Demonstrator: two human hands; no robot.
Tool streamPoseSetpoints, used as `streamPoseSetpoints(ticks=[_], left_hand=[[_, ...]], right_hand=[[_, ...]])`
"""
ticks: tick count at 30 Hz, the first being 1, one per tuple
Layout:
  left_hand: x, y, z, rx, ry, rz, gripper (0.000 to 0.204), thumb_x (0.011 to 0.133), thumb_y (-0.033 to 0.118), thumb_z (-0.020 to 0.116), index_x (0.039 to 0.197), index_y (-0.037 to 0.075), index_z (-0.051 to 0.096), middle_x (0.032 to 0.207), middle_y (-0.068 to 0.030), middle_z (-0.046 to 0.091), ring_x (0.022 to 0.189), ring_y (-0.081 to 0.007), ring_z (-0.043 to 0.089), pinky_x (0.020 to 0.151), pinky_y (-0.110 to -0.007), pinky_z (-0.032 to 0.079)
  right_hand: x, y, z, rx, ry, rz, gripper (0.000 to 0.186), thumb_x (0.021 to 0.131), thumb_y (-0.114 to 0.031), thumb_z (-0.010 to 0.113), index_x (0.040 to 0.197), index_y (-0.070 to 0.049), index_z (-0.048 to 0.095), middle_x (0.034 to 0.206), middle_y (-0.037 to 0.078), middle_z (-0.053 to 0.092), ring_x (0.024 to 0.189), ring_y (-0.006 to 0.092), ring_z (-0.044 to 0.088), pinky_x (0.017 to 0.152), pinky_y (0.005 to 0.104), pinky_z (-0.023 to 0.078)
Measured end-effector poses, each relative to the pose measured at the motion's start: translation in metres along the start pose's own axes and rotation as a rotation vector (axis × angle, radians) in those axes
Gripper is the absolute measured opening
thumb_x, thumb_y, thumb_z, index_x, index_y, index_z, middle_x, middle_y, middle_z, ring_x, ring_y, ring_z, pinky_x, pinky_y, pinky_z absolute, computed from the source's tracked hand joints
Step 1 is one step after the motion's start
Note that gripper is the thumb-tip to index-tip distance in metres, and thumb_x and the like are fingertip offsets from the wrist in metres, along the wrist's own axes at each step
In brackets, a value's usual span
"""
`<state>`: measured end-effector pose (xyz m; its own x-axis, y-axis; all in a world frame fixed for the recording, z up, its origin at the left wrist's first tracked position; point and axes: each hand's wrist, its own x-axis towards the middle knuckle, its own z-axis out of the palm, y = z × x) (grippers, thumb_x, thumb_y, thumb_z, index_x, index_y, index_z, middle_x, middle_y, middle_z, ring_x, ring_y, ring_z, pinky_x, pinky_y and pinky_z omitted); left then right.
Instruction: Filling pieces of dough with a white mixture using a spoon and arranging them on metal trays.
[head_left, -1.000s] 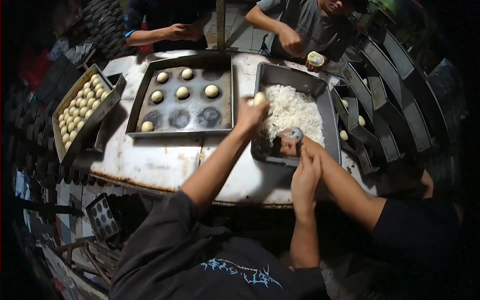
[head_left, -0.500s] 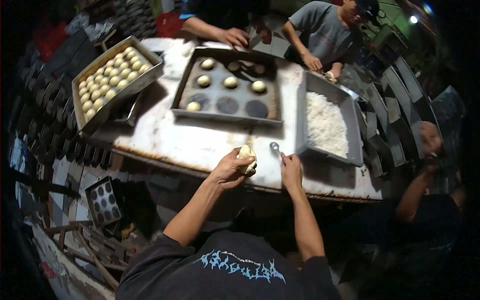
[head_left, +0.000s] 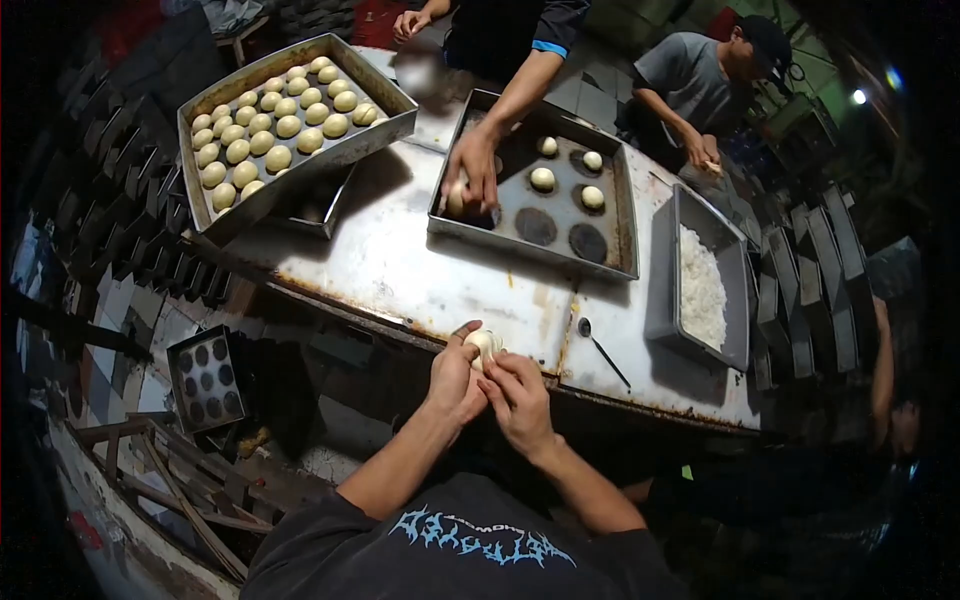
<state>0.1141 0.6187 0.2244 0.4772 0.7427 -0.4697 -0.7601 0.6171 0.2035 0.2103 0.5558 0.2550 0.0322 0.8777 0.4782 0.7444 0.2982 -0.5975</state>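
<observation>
Pale blue jagged lettering (head_left: pixel 480 537), set in an arc with a smaller line of white print, runs across the dark shirt at six o'clock in my feed. Taking the pale dough ball (head_left: pixel 483 345) as my clock's centre, with twelve away from the wearer, I see it just above the table's near edge, between both hands. The left hand (head_left: pixel 458 382) is curled round its left and lower side, thumb up against it; the right hand (head_left: pixel 518 400) is narrow, its fingertips gathered on the lower right edge. Creases show on the ball's two-o'clock side; it looks roundish and is partly covered, so I can't tell a long axis. At three o'clock a spoon (head_left: pixel 606 357) lies on the white table (head_left: pixel 400 275), bowl toward eleven, handle toward five. Between two and three stands a grey bin (head_left: pixel 664 300) with a white crumbly mass (head_left: pixel 703 285) inside. Just past twelve I have a metal tray (head_left: pixel 530 253) with dark round spots and dough balls, a co-worker's hand (head_left: pixel 474 168) reaching into its left end. Between ten and eleven sits a fuller tray (head_left: pixel 320 173), tilted, with rows of balls.
</observation>
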Motion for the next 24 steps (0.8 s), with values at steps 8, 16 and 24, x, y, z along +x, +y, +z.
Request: streamPoseSetpoints(ticks=[8,16,24], left_hand=[[-0.026,0.021,0.042,0.776,-0.065,-0.113,0.047,0.089,0.006,0.049,0.131,-0.001,0.031,0.103,-0.0042,0.052,0.086,-0.0106,0.051,0.075,-0.021,0.044],[0.073,0.034,0.009,1.732,0.030,0.791,0.054,0.077,0.006,0.057,0.127,-0.003,0.037,0.119,-0.0226,0.048,0.108,-0.0351,0.049,0.091,-0.042,0.040],[0.110,0.134,0.060,1.640,-0.297,0.554,0.059,0.080,0.008,0.056,0.132,-0.002,0.030,0.132,-0.0213,0.039,0.126,-0.0301,0.035,0.104,-0.037,0.025]], right_hand=[[0.030,0.046,-0.018,0.457,-0.147,0.302,0.017,0.078,0.001,0.061,0.094,0.002,0.054,0.076,0.011,0.059,0.061,0.0254,0.060,0.059,0.0276,0.049],[0.027,0.073,0.042,0.269,-0.044,0.151,0.014,0.074,-0.004,0.059,0.087,-0.001,0.064,0.103,0.016,0.049,0.096,0.0303,0.043,0.083,0.0386,0.037],[0.073,0.101,0.141,0.462,-0.160,0.544,0.004,0.074,-0.005,0.054,0.074,-0.002,0.052,0.078,0.015,0.056,0.083,0.0355,0.054,0.081,0.0373,0.041]])
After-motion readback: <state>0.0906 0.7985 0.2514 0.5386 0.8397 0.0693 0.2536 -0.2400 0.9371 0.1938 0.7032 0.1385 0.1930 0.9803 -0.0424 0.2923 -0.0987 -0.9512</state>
